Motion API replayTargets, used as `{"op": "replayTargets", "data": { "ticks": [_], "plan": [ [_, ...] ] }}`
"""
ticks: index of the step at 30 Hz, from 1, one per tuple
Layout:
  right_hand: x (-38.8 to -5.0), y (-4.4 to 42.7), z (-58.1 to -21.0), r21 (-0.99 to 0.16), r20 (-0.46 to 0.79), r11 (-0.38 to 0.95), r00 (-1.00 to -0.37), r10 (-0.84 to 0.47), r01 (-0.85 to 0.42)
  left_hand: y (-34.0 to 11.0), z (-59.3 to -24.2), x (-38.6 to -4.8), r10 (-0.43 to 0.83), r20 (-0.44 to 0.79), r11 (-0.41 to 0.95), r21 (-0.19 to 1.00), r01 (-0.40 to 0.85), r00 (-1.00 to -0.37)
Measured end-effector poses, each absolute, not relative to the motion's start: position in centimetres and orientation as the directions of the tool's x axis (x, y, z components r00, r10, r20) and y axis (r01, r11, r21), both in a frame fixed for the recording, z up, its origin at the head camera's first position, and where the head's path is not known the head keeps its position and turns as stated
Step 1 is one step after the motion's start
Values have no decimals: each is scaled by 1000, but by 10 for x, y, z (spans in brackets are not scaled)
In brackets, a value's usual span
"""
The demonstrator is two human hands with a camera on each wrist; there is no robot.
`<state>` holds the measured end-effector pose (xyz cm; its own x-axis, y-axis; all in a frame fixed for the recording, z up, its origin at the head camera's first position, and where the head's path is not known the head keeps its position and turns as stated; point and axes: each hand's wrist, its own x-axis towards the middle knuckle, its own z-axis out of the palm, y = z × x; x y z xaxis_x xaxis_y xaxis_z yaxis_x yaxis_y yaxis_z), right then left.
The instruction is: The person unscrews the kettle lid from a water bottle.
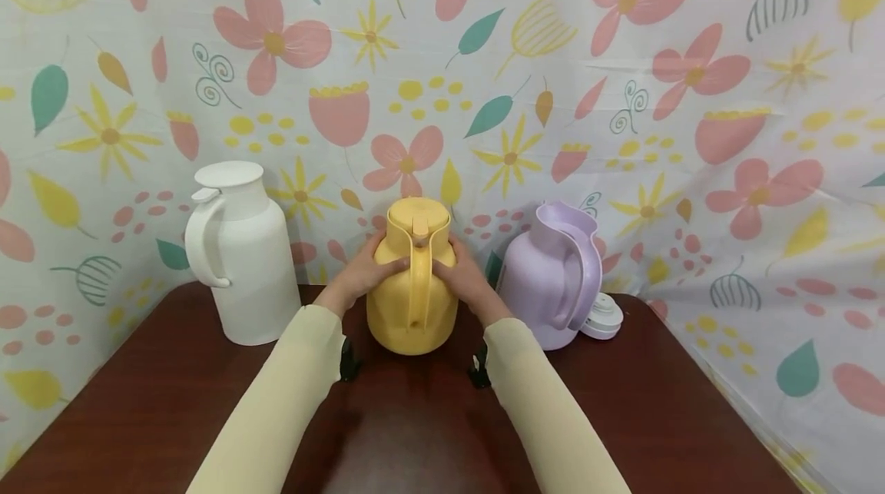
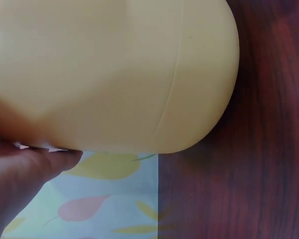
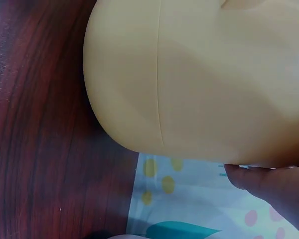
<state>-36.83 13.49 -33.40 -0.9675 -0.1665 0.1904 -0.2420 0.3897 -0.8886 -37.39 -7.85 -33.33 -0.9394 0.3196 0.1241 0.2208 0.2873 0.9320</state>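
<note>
A yellow jug [image 1: 394,317] with its lid on stands upright between the two hands, its handle facing the camera. The left hand [image 1: 361,271] holds the jug's left side and the right hand [image 1: 467,273] its right side, thumbs toward the handle. In the left wrist view, the left hand's fingers [image 2: 65,160] press along the yellow body [image 2: 114,74]. The right wrist view has the right hand's fingers [image 3: 244,177] against the opposite side of the body [image 3: 199,89]. The fingertips behind the jug are hidden in the head view.
On the left of the dark wooden table [image 1: 415,432] is a white jug [image 1: 256,271]. To the right, close to the right forearm, stands a lilac jug [image 1: 532,279] without a lid on top, beside a white round lid [image 1: 603,317]. A flowered cloth [image 1: 442,110] hangs behind.
</note>
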Motion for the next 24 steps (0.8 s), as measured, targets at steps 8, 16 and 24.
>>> {"op": "replayTargets", "data": {
  "ticks": [8, 16, 24],
  "plan": [
    [-348, 133, -340, -876, 228, 394, -959, -165, -276, -81, -338, -351, 319, 230, 264, 910, 319, -919],
    [-323, 131, -341, -849, 225, 451, -960, -164, -276, -85, -343, -325, 325, 311, 210, 897, 389, -893],
    [-298, 130, -343, -843, 279, 430, -947, -163, -322, -87, -344, -302, 347, 278, 229, 901, 369, -896]
  ]
}}
